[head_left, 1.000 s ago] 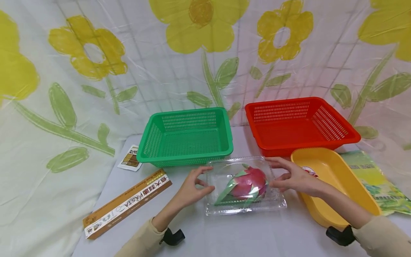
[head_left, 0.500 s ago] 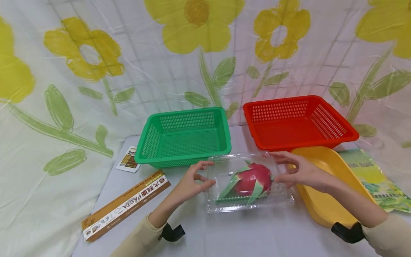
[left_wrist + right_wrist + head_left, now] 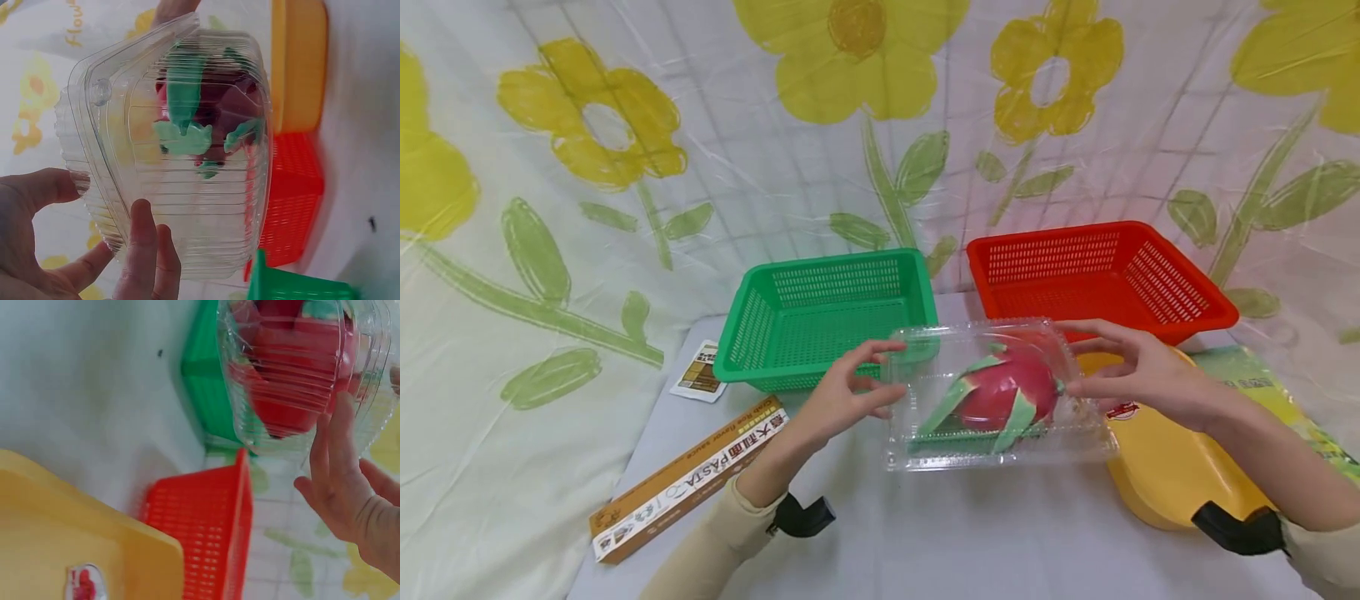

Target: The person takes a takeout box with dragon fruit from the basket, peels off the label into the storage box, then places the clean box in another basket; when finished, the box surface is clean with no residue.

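A clear plastic clamshell box [image 3: 928,383], lidded, is held up over the table in the head view. Inside it lies a pink dragon fruit [image 3: 1009,390] with green scales, nearer the right end. My left hand [image 3: 838,404] grips the left end, its thumb at the rim and fingers under the side in the left wrist view. The right hand [image 3: 1161,379] holds the opposite end; its fingers [image 3: 340,434] lie against the ribbed wall in the right wrist view. The box covers the front right corner of the green basket [image 3: 827,371].
At the back right stands a red basket [image 3: 1093,292]. A yellow tray [image 3: 1180,467] with a red and white sticker sits before it, beside a green-yellow bag [image 3: 1255,387]. Leftward are a pasta box [image 3: 692,479] and a small packet [image 3: 702,373].
The clamshell box has risen off the table and moved slightly away and to the right, both hands moving with it. The baskets and the other items stay put.
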Demonstrator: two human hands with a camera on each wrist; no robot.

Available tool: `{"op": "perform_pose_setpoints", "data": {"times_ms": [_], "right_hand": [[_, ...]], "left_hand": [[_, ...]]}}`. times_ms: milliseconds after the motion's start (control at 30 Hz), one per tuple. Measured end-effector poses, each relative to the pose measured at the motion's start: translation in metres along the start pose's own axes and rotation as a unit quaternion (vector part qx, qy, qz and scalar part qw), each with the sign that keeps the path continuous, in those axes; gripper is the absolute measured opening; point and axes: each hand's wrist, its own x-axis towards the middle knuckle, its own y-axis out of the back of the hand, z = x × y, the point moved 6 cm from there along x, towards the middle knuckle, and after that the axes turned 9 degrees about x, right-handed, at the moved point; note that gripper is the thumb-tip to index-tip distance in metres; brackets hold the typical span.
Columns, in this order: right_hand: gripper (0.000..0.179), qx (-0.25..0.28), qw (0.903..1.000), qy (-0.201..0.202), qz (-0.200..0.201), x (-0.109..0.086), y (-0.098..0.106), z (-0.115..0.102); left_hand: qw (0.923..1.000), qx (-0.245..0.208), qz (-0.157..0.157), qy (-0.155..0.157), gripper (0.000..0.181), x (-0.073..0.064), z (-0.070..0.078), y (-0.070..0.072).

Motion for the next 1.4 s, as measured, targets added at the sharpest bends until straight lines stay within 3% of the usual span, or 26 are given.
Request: {"op": "perform_pose_setpoints", "data": {"times_ms": [267, 567, 700, 1033, 1400], "right_hand": [[0.066, -0.021, 0.9986, 0.014, 0.045, 0.006, 0.031, -0.012], [0.072, -0.047, 0.9943, -0.039, 0.087, 0.019, 0.069, -0.017], [0.072, -0.027, 0.9939, -0.056, 0.091, 0.029, 0.080, -0.016], [0.070, 0.002, 0.9941, -0.056, 0.093, 0.049, 0.108, -0.013], [0.066, 0.048, 0.9906, -0.055, 0.115, 0.068, 0.155, -0.007]], "left_hand": [[0.9999, 0.008, 0.010, -0.002, 0.052, 0.035, 0.026, 0.009], [0.9997, 0.004, -0.002, 0.023, 0.049, 0.080, 0.044, 0.011], [0.9997, -0.001, -0.012, 0.022, 0.048, 0.100, 0.046, 0.013], [0.9988, -0.035, -0.031, 0.012, 0.049, 0.140, 0.042, 0.013], [0.9990, -0.033, -0.025, 0.017, 0.051, 0.200, 0.049, -0.001]]}}
